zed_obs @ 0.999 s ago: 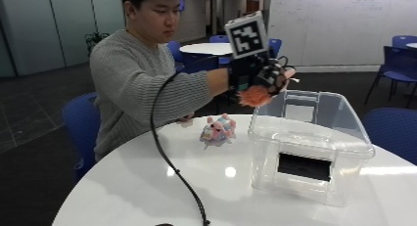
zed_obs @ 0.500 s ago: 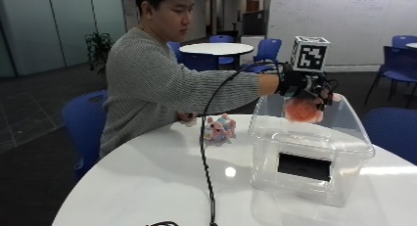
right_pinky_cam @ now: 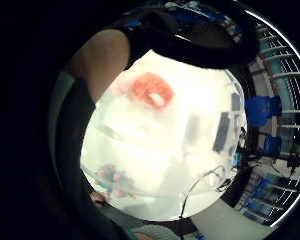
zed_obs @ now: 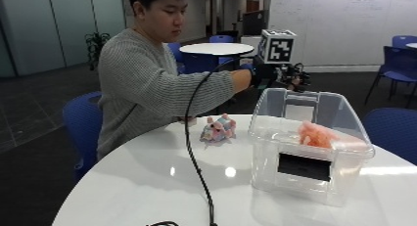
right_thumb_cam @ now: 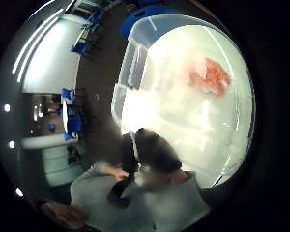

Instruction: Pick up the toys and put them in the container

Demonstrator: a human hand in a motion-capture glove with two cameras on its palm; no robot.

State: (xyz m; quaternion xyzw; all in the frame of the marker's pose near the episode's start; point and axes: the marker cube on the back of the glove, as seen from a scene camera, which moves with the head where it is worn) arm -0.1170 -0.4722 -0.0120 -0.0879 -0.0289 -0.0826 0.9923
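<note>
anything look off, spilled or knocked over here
Nothing stands out. The clear container sits upright on the white table with the orange toy inside, and the pastel toy is still out on the table beside it.

There is one clear plastic container (zed_obs: 306, 152) on one round white table (zed_obs: 150, 187). There are two toys: one orange toy (zed_obs: 317, 134) is inside the container, and one pastel multicoloured toy (zed_obs: 218, 130) lies on the table beside it. One person sits at the table, with one gloved right hand (zed_obs: 270, 73) above the container. Behind, I can count at least four blue chairs and one more round table (zed_obs: 215, 48).
</note>
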